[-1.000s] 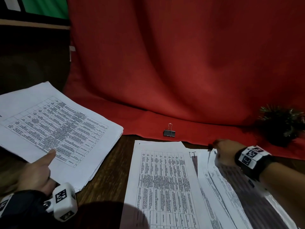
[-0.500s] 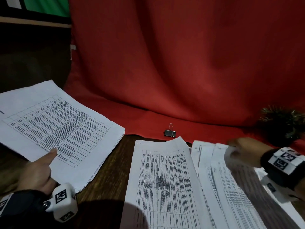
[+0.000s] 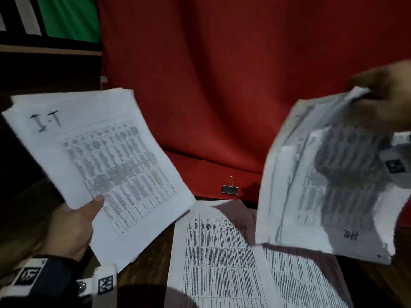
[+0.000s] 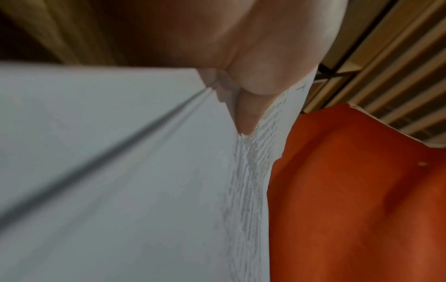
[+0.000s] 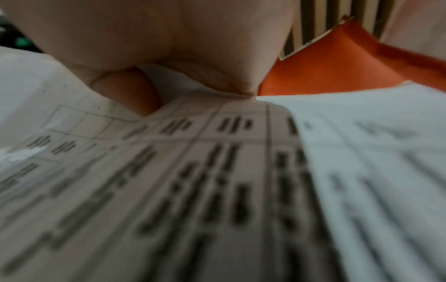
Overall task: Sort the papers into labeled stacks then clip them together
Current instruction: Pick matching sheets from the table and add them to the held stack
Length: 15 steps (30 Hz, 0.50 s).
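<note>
My left hand (image 3: 73,225) grips a stack of printed papers (image 3: 97,165) marked "I-T", lifted off the table, thumb on top near its lower edge. In the left wrist view the thumb (image 4: 255,80) pinches that stack (image 4: 120,181). My right hand (image 3: 387,96) holds a second bundle of papers (image 3: 322,185) up by its top edge; handwriting shows near its bottom. The right wrist view shows a finger (image 5: 130,89) pinching that bundle (image 5: 193,181). More printed sheets (image 3: 222,258) lie on the table. A black binder clip (image 3: 230,189) sits on the red cloth.
A red cloth (image 3: 222,85) hangs behind as a backdrop and spreads onto the dark wooden table (image 3: 142,272). A dark area and a green panel (image 3: 71,16) lie at the far left.
Both hands have lifted their papers off the table: the left stack rose and turned to show its "I-T" mark, and the right hand pulled a bundle up and to the right.
</note>
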Each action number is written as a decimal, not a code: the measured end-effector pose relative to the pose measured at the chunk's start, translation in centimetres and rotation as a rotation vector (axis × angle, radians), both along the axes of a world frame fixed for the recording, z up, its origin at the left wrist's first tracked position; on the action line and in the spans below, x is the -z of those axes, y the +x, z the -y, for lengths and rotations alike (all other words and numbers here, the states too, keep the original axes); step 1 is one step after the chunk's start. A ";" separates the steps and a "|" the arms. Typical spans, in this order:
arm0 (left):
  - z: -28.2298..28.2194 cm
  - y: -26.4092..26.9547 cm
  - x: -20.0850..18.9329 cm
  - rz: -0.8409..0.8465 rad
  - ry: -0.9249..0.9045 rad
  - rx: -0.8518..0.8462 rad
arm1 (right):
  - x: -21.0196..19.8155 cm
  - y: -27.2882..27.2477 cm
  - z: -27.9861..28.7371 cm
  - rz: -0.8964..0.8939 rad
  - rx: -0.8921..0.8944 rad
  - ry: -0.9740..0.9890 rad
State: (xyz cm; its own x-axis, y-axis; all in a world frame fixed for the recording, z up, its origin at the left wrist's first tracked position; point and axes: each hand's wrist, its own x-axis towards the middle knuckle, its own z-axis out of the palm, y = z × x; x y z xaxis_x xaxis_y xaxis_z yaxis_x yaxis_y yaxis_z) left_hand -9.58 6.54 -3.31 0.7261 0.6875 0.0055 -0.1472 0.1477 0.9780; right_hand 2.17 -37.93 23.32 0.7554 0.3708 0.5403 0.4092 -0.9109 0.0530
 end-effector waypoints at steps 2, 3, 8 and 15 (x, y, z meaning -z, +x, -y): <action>1.6 0.3 -1.6 0.030 0.086 0.069 | -1.3 -1.3 -2.4 0.055 -0.095 0.002; 2.1 0.4 -2.1 0.050 0.127 0.115 | -1.7 -1.4 -3.7 0.085 -0.169 -0.007; 4.2 1.7 -3.5 0.096 0.190 0.288 | -2.0 -1.9 -9.7 0.063 -0.370 -0.092; 6.7 0.9 -4.6 0.119 0.143 0.452 | 0.4 0.1 -14.6 -0.046 -0.445 -0.057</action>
